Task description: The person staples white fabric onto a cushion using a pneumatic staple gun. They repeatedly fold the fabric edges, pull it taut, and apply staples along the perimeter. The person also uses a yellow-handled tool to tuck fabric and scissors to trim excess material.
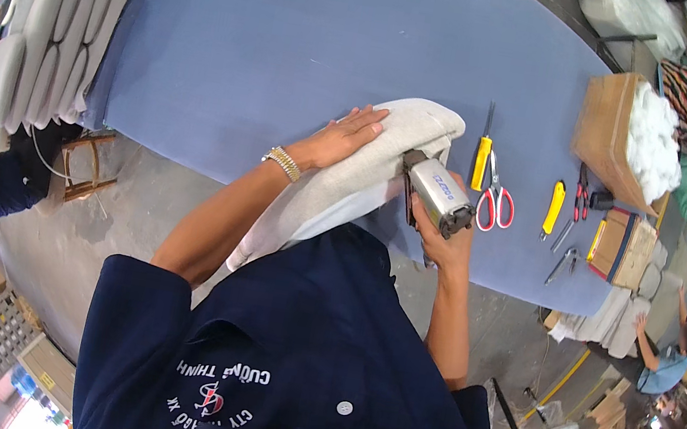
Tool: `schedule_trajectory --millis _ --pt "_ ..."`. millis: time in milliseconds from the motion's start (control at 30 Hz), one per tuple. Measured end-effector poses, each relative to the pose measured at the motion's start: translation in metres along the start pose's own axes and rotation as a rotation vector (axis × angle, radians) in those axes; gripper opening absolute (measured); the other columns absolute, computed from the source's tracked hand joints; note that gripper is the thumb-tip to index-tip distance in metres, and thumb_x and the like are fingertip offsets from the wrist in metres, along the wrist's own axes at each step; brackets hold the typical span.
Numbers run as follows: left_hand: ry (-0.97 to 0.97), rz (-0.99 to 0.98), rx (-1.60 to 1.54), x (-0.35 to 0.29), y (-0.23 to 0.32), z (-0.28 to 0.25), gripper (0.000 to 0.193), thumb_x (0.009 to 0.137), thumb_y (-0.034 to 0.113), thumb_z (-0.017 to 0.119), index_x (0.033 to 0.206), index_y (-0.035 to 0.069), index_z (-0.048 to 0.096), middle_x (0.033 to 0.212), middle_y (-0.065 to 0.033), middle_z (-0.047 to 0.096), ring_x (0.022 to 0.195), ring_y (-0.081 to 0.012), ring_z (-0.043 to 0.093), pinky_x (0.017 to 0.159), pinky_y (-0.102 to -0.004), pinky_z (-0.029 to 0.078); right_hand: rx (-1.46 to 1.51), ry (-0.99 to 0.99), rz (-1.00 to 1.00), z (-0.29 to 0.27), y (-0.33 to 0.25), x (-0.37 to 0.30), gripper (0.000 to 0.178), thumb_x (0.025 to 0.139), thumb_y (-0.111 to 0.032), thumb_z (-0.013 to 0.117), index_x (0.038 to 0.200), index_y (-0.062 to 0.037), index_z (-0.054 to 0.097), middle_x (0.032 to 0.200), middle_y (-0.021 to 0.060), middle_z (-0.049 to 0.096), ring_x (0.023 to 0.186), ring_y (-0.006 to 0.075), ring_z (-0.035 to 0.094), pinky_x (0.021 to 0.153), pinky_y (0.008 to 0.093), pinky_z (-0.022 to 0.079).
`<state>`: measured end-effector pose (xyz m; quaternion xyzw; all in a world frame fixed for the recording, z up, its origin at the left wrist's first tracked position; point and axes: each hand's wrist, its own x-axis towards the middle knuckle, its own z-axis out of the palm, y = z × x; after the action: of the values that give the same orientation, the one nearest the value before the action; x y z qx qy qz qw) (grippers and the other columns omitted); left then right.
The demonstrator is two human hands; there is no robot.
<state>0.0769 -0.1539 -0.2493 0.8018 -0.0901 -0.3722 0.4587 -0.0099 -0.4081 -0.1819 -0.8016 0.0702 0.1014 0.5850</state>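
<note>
A light beige upholstered cushion [416,123] lies slantwise at the near edge of the blue-covered table, its lower end reaching back against my shirt. My left hand [351,137] rests flat on its upper side, fingers stretched out together. My right hand [449,242] is wrapped around the handle of a silver and black staple gun [439,194]. The gun's nose points at the cushion's right edge, where the fabric is folded; whether it touches is hard to tell. Just right of the gun lie red-handled scissors [494,201] and a yellow-handled screwdriver [481,160].
On the blue table [327,32], a yellow utility knife [554,207] and pliers [582,191] lie at the right. Beyond them stands a cardboard box [605,121] of white stuffing. Stacked cushions [56,43] fill the far left. One person sits at left, another works at right.
</note>
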Motion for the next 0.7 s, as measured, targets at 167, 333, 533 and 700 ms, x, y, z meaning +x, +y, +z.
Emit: schedule_trajectory --millis 167,333,533,700 --pt "0.006 0.078 0.052 -0.014 0.024 0.006 0.078 0.109 0.063 0.03 0.167 0.011 0.022 0.174 -0.0204 0.016 0.162 -0.0376 0.006 0.13 -0.0492 0.01 -0.028 0.032 -0.106 0.002 0.002 -0.001 0.044 0.082 -0.009 0.076 0.124 -0.0033 0.064 0.104 0.0136 0.075 0.097 0.0224 0.073 0.086 0.0338 0.055" --pt "0.121 0.074 0.372 -0.042 0.062 0.019 0.083 0.103 0.047 0.056 0.164 0.002 0.023 0.168 -0.0299 0.024 0.158 -0.0434 0.021 0.127 -0.0516 0.023 -0.034 0.057 -0.184 0.008 0.005 -0.006 0.047 0.082 -0.008 0.076 0.127 -0.0032 0.064 0.108 0.0139 0.075 0.098 0.0216 0.074 0.087 0.0322 0.056" --pt "0.202 0.025 0.518 -0.045 0.071 0.026 0.084 0.097 0.034 0.065 0.161 -0.003 0.025 0.163 -0.0314 0.034 0.152 -0.0468 0.032 0.122 -0.0528 0.035 0.018 0.117 -0.134 0.015 0.007 -0.014 0.051 0.081 -0.008 0.078 0.13 -0.0023 0.064 0.113 0.013 0.074 0.099 0.0214 0.075 0.088 0.0319 0.056" --pt "0.231 0.045 0.528 -0.042 0.066 0.028 0.085 0.095 0.03 0.068 0.159 -0.006 0.026 0.162 -0.0306 0.036 0.152 -0.0458 0.034 0.121 -0.0518 0.036 0.012 0.021 -0.115 0.008 0.0 -0.02 0.05 0.08 -0.007 0.078 0.129 -0.0019 0.066 0.113 0.012 0.074 0.1 0.0208 0.075 0.088 0.0314 0.056"
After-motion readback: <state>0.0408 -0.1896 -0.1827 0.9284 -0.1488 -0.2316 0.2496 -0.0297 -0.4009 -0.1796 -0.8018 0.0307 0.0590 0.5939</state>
